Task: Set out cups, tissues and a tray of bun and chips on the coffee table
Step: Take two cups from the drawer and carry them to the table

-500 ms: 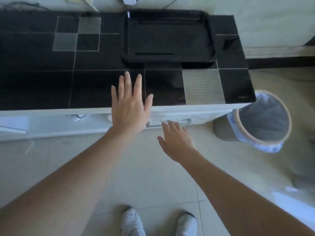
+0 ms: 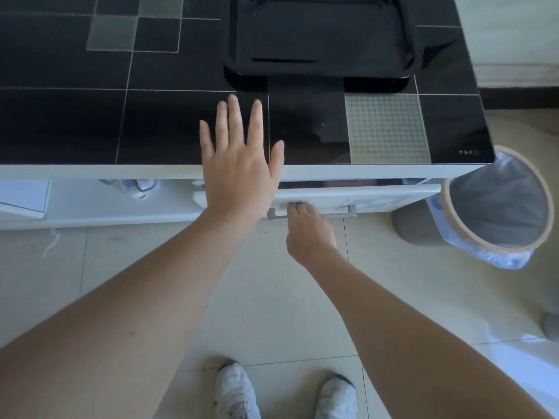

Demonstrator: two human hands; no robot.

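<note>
The right hand (image 2: pixel 310 229) isn't just hovering in front of the drawer (image 2: pixel 357 196) anymore, its fingers now curl around the drawer handle (image 2: pixel 311 213), and the drawer sits pulled out a bit.

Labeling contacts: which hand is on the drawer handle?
The right hand, fingers curled over the drawer handle. The left hand lies flat on the table edge.

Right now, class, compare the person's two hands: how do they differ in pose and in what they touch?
The left hand lies flat with fingers straight and spread over the coffee table front edge; the right hand is curled. The left hand holds nothing; the right hand grips the drawer handle. The left hand sits higher, the right hand lower, under the tabletop. Both are bare.
</note>
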